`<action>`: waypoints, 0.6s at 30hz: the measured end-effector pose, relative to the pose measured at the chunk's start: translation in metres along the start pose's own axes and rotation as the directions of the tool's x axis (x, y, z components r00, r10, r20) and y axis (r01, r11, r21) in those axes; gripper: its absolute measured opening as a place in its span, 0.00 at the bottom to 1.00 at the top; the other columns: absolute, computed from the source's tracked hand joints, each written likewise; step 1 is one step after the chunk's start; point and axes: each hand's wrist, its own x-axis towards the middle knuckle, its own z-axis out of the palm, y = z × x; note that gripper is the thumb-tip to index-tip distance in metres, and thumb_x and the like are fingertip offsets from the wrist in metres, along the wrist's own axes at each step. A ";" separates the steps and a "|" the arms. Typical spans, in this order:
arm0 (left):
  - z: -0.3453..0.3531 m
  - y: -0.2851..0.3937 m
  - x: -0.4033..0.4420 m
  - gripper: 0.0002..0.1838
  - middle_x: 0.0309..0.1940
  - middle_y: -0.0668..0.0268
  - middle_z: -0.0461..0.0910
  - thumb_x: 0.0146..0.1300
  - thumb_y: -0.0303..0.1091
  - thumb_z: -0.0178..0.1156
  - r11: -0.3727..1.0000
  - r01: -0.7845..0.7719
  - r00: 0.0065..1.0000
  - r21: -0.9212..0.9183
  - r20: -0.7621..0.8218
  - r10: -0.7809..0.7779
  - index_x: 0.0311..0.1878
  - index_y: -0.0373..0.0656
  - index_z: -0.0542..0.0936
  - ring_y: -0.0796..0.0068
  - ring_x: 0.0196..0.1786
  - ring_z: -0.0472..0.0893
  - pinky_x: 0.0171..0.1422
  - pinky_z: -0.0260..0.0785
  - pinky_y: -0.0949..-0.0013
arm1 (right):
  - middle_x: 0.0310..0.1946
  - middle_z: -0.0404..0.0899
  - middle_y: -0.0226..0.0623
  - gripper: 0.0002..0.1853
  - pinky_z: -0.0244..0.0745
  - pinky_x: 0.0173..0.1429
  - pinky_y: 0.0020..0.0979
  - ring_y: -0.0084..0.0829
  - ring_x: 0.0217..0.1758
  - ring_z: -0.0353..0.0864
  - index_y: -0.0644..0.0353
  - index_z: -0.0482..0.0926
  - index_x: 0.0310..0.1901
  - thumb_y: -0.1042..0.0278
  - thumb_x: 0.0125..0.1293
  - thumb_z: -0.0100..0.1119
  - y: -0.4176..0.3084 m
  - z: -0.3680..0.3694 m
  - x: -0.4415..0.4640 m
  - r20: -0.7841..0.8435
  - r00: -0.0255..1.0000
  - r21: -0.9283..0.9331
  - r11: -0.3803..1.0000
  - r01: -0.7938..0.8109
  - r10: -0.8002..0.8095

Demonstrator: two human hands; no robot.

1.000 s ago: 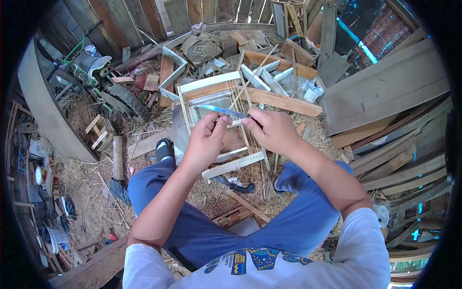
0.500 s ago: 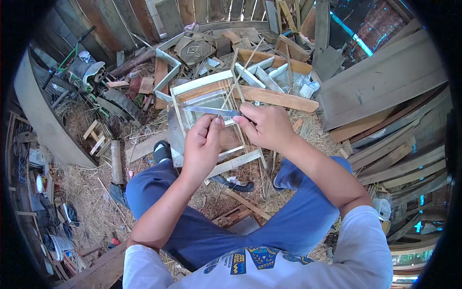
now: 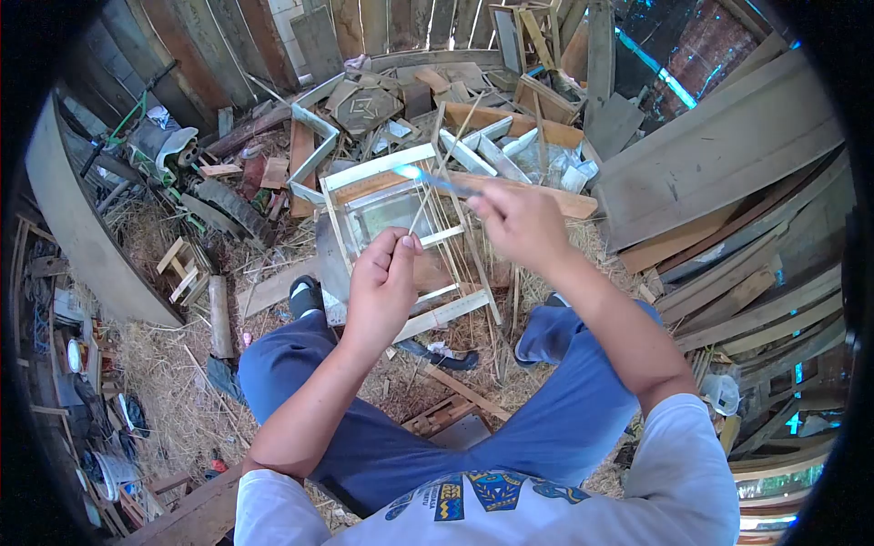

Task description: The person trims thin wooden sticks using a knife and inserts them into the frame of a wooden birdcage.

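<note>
My right hand (image 3: 521, 224) is wrapped round the handle of a knife (image 3: 442, 183), whose blade points up and left with a bright glint near its tip. The fingers of my left hand (image 3: 387, 268) pinch a thin wooden stick (image 3: 421, 209) that slants up and right, below the blade. Blade and stick are apart near my fingers. Beyond both hands, a pale wooden frame (image 3: 442, 314) with thin slats stands on the ground between my feet.
Scrap wood (image 3: 367, 109) is heaped behind the frame. A wide board (image 3: 719, 155) leans at the right, and a curved panel (image 3: 86, 218) stands at the left near a small bike (image 3: 164, 146). Straw (image 3: 173, 364) covers the ground.
My right hand and the knife have moved right and the blade has lifted away from my left fingers, tilting more steeply. My left hand has shifted slightly down and keeps its pinch.
</note>
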 end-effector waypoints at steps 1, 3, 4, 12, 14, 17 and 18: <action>0.002 0.004 -0.001 0.13 0.26 0.79 0.69 0.85 0.38 0.52 0.999 0.024 1.000 -0.027 -0.003 -0.024 0.43 0.41 0.77 0.92 0.25 0.62 0.27 0.53 0.78 | 0.20 0.76 0.43 0.16 0.71 0.29 0.49 0.52 0.25 0.81 0.56 0.77 0.35 0.52 0.75 0.60 -0.011 0.002 -0.004 0.002 1.000 0.001 1.000 -0.003 0.003; 0.006 0.004 -0.001 0.13 0.26 0.79 0.69 0.85 0.37 0.52 0.997 0.049 0.999 -0.052 -0.012 -0.050 0.43 0.41 0.77 0.92 0.25 0.63 0.27 0.54 0.78 | 0.23 0.83 0.40 0.15 0.76 0.31 0.49 0.48 0.28 0.85 0.53 0.80 0.35 0.51 0.75 0.59 -0.030 0.003 -0.009 0.132 0.987 -0.023 0.995 0.093 -0.089; 0.007 0.001 -0.001 0.13 0.26 0.79 0.69 0.84 0.37 0.52 0.999 0.002 1.000 -0.043 -0.030 -0.003 0.43 0.41 0.78 0.92 0.25 0.63 0.27 0.54 0.77 | 0.24 0.83 0.39 0.15 0.77 0.31 0.48 0.48 0.28 0.85 0.52 0.80 0.35 0.51 0.74 0.60 -0.030 0.005 -0.009 0.156 0.982 -0.041 0.993 0.109 -0.101; 0.008 0.006 -0.006 0.12 0.26 0.79 0.70 0.84 0.36 0.52 0.996 0.082 0.997 -0.039 0.010 -0.082 0.43 0.41 0.78 0.91 0.26 0.64 0.27 0.54 0.77 | 0.21 0.81 0.40 0.15 0.77 0.30 0.48 0.50 0.27 0.85 0.53 0.79 0.32 0.52 0.74 0.60 -0.028 0.003 -0.012 0.124 0.983 0.014 0.990 0.138 -0.138; 0.006 0.000 -0.006 0.12 0.26 0.79 0.70 0.84 0.36 0.52 0.998 0.037 0.999 -0.043 -0.038 -0.039 0.43 0.41 0.78 0.91 0.26 0.64 0.27 0.55 0.78 | 0.21 0.81 0.40 0.16 0.77 0.30 0.48 0.50 0.26 0.85 0.53 0.78 0.31 0.52 0.73 0.61 -0.013 -0.004 0.008 0.069 0.997 0.031 0.999 0.019 -0.021; 0.010 0.003 -0.010 0.11 0.21 0.81 0.64 0.85 0.38 0.51 0.999 0.025 1.000 -0.024 0.003 -0.025 0.45 0.43 0.76 0.92 0.20 0.60 0.23 0.51 0.77 | 0.20 0.79 0.41 0.16 0.77 0.30 0.48 0.51 0.25 0.83 0.52 0.78 0.30 0.51 0.72 0.62 -0.009 0.000 0.004 -0.067 0.994 0.033 0.996 0.086 -0.083; 0.010 0.003 -0.009 0.12 0.21 0.81 0.64 0.85 0.38 0.51 1.000 0.004 1.000 -0.004 -0.001 -0.004 0.44 0.44 0.76 0.92 0.19 0.60 0.23 0.51 0.77 | 0.20 0.79 0.41 0.16 0.77 0.30 0.48 0.51 0.25 0.83 0.52 0.79 0.30 0.52 0.73 0.62 -0.017 0.000 -0.005 -0.001 0.992 0.017 0.992 0.125 -0.125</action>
